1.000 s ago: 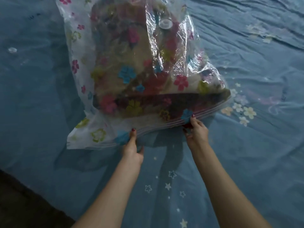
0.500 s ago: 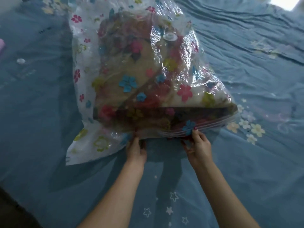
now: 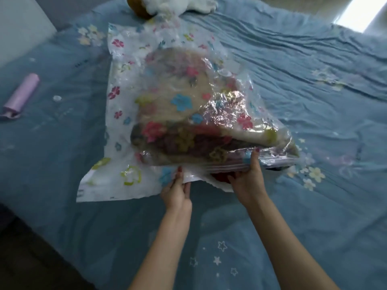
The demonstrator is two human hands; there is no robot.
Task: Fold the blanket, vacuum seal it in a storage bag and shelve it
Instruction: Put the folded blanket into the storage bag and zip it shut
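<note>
Left hand (image 3: pixel 176 190): at the near open edge of the storage bag (image 3: pixel 117 114), fingers extended, thumb on top of the lower plastic flap and pinching it. Right hand (image 3: pixel 249 181): thumb on top of the striped zip strip (image 3: pixel 230 165), fingers curled beneath it, gripping the upper edge of the mouth. The mouth stands parted between the two hands, with dark red fabric visible in the gap.

Storage bag: clear plastic printed with coloured flowers, lying on the bed (image 3: pixel 314 101), its far end flat. Blanket (image 3: pixel 184 114): folded, cream and dark red, inside the bag, filling its right and near portion.

Bed: covered by a creased blue sheet with star and flower prints. On it, well left of the bag, lie a lilac cylinder (image 3: pixel 21 95) and a small round clear cap (image 3: pixel 57 98). A white plush toy (image 3: pixel 178 4) sits at the far edge.
</note>
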